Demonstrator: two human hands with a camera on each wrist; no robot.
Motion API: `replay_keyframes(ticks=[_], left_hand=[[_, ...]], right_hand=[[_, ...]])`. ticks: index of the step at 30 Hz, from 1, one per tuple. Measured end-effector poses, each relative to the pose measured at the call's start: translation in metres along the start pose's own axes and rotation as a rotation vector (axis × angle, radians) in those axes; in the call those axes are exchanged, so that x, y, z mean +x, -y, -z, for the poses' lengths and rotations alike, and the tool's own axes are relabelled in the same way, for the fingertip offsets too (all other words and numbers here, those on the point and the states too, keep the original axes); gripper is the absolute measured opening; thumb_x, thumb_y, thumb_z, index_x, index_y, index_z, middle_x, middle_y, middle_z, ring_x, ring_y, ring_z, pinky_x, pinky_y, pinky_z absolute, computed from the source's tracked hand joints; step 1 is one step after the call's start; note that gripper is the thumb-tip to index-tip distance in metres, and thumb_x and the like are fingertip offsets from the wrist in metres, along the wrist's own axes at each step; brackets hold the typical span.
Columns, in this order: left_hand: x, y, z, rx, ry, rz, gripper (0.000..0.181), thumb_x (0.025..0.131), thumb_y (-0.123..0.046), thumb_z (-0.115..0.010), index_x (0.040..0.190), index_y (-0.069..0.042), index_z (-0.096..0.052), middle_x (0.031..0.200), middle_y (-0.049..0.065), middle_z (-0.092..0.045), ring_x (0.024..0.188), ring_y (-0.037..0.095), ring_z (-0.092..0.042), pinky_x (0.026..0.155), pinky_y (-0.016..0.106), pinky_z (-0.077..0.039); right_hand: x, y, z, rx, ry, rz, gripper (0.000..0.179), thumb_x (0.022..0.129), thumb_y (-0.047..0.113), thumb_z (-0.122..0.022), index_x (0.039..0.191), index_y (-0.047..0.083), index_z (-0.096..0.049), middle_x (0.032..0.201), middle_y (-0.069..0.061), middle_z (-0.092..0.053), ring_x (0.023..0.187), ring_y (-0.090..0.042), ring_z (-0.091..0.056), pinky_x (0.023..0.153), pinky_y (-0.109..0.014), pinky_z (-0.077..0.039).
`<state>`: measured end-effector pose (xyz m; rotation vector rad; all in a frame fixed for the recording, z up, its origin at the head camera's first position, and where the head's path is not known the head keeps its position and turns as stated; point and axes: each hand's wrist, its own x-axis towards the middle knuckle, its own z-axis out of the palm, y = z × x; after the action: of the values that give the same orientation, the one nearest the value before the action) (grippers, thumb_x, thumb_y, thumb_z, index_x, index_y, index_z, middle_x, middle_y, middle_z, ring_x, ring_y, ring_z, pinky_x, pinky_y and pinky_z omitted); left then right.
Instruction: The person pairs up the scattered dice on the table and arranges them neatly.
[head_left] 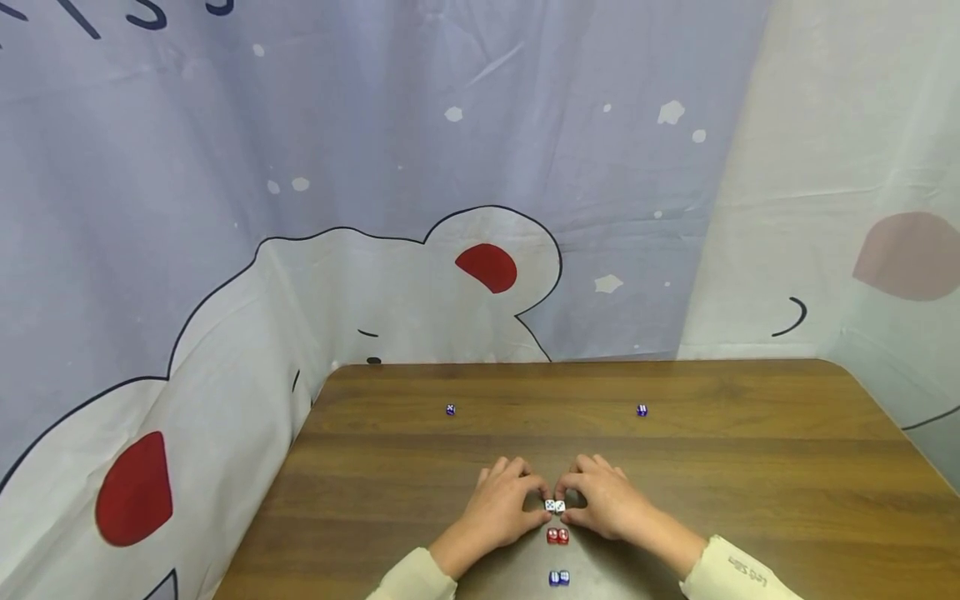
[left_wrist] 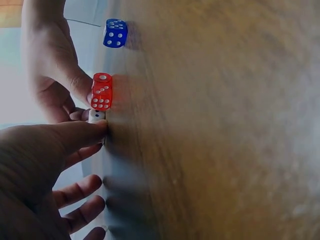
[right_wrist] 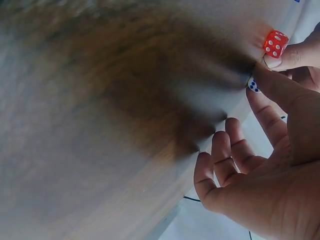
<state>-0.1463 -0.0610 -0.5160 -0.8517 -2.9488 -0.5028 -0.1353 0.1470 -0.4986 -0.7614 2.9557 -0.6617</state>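
Two white dice sit side by side on the table, the left white die [head_left: 550,506] against the right white die [head_left: 560,507]. My left hand [head_left: 504,504] pinches the left one between thumb and index finger. With the same grip, my right hand [head_left: 606,500] holds the right one, whose blue-dotted face [right_wrist: 253,85] peeks out between the fingers in the right wrist view. Just nearer to me than the thumbs is a pair of red dice [head_left: 563,536], set next to each other. Behind these, closer to my body, lie two blue dice [head_left: 554,578], also paired.
Toward the far edge of the wooden table [head_left: 750,467] lie two single blue dice, one on the left [head_left: 451,410] and another on the right [head_left: 642,410]. A printed cloth [head_left: 622,183] hangs behind the table and along its sides.
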Motion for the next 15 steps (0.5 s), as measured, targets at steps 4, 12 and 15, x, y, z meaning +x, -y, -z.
replay_keyframes(ticks=[4, 12, 15], left_hand=[[0.000, 0.001, 0.001, -0.011, 0.013, -0.004, 0.021, 0.082, -0.045, -0.082, 0.097, -0.035, -0.072, 0.104, -0.012, -0.058, 0.096, 0.010, -0.048, 0.080, 0.032, -0.036], [0.001, 0.012, 0.012, -0.045, 0.087, 0.011, 0.023, 0.082, -0.043, -0.082, 0.103, -0.037, -0.073, 0.109, -0.014, -0.059, 0.100, 0.008, -0.049, 0.082, 0.032, -0.035], [0.001, 0.017, 0.015, -0.053, 0.084, 0.023, 0.022, 0.082, -0.041, -0.083, 0.102, -0.036, -0.073, 0.107, -0.014, -0.059, 0.099, 0.008, -0.048, 0.081, 0.031, -0.034]], right_hand=[[-0.001, 0.000, 0.000, 0.003, -0.001, -0.002, 0.022, 0.076, 0.029, -0.087, 0.091, 0.026, -0.070, 0.094, 0.009, -0.052, 0.088, -0.013, -0.045, 0.071, -0.033, -0.035], [-0.002, -0.001, 0.001, 0.006, 0.009, -0.004, 0.023, 0.077, 0.031, -0.086, 0.091, 0.028, -0.069, 0.096, 0.010, -0.052, 0.090, -0.013, -0.046, 0.072, -0.033, -0.035], [-0.002, -0.002, 0.000, 0.007, 0.005, 0.000, 0.023, 0.077, 0.032, -0.086, 0.092, 0.028, -0.069, 0.097, 0.010, -0.053, 0.091, -0.013, -0.046, 0.073, -0.033, -0.035]])
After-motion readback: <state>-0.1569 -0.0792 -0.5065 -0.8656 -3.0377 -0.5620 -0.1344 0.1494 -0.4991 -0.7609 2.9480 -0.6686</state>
